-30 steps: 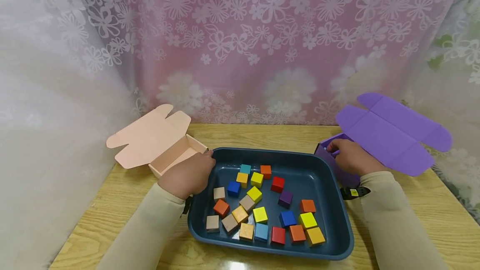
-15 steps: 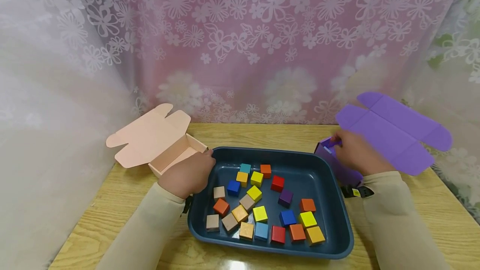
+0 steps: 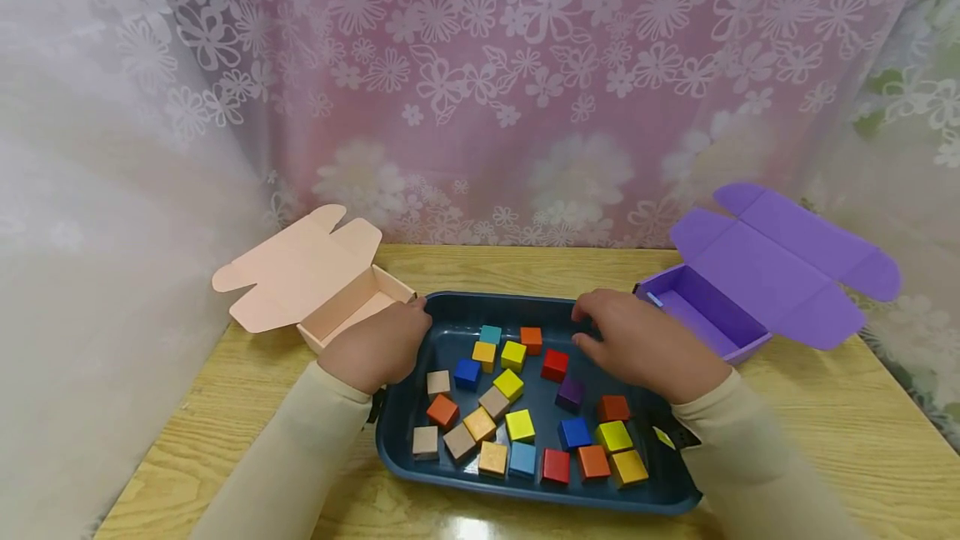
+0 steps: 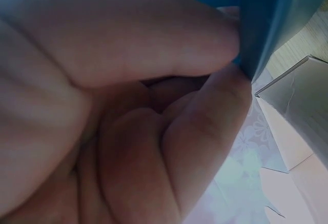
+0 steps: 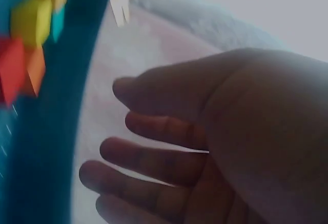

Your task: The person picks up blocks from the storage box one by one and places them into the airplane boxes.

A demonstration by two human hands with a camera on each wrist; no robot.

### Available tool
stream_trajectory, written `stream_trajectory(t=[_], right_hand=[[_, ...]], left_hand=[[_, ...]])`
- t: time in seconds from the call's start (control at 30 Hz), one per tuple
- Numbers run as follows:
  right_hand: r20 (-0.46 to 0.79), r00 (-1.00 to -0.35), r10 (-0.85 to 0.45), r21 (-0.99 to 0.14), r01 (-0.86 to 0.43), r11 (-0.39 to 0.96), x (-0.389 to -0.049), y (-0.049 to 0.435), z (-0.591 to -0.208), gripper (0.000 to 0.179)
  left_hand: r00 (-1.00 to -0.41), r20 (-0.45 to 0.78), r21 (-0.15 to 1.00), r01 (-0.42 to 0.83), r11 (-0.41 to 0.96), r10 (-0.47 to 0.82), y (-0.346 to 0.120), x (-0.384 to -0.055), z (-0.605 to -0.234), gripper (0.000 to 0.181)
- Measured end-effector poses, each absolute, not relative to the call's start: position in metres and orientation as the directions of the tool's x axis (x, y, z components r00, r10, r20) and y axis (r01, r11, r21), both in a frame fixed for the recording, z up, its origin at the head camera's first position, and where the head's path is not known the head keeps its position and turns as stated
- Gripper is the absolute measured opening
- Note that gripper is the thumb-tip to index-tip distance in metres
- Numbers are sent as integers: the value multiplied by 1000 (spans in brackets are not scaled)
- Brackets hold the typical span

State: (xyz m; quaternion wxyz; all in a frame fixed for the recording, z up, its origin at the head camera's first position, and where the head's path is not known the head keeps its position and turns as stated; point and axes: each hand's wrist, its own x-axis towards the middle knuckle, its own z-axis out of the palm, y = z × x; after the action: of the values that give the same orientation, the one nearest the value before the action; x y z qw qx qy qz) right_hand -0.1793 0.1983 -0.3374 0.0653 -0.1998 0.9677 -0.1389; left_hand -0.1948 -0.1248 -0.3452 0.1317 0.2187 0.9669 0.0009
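My left hand (image 3: pixel 377 348) pinches the left rim of a dark blue tray (image 3: pixel 457 311); in the left wrist view its thumb and finger meet on the tray's edge (image 4: pixel 259 24). Inside lie several small cubes, among them a purple cube (image 3: pixel 570 392), a red cube (image 3: pixel 555 365), an orange cube (image 3: pixel 531 340) and a blue cube (image 3: pixel 575 433). Over the tray's right back part hovers my right hand (image 3: pixel 637 346). Its fingers are loosely bent and apart, with nothing between them in the right wrist view.
Left of the tray stands a peach cardboard box (image 3: pixel 347 307), lid folded back. A purple box (image 3: pixel 701 319) stands at the right, also with its lid up, a small pale blue strip at its left inside edge. A flowered pink curtain (image 3: pixel 480 107) hangs behind the table.
My right hand has come out of the purple box and moved left over the tray, uncovering the box's inside. The left hand and the cubes stay in place.
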Motion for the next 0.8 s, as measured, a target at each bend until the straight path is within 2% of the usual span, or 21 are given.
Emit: stream_trajectory(t=[0.27,0.43,0.8], right_hand=[[-222,-865,-451,-260,-393,882,-178,173,-364,27],[-229,-858,-459,-256,-402,879,-181,176,-380,29],[-194,-874,-445,-222,-403,888,-182,169,-387,19]], left_hand=[[-868,-247,49,433,900,431,-126,-196,-348,41],[-867,-259,52,428,902,426,-123,-195,-347,41],[-875,-241,3,431,902,419,-124,-195,-346,40]])
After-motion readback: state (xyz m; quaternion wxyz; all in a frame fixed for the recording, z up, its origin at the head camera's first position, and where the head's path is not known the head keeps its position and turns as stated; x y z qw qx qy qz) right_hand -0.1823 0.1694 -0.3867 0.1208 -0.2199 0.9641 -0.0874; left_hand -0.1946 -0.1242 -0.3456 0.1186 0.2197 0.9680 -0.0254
